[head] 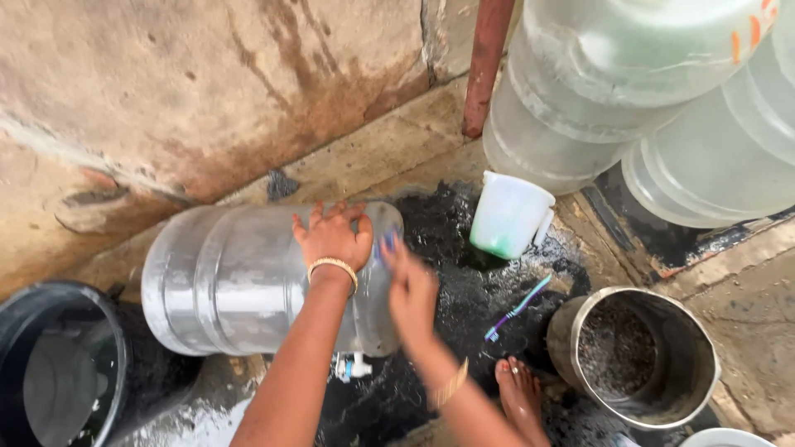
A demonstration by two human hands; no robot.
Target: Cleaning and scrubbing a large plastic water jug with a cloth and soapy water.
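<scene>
- A large clear water jug (248,277) lies on its side on the wet ground, its base toward the black bucket (50,364) at the lower left and its small white tap (352,366) pointing down.
- The left hand (333,236) rests flat on top of the jug near its shoulder, fingers spread over the curved wall and pressing rather than closing around it.
- The right hand (410,285) is just beside the jug's end, touching or nearly touching it; it is blurred, so I cannot tell whether its fingers are open or gripping something.
- A white plastic mug (509,215) stands beyond the hands, near stacked clear jugs (596,91).
- A toothbrush (517,308) lies on the dark wet patch, between the right hand and a steel pot (642,356).
- A bare foot (522,397) stands beside the pot.
</scene>
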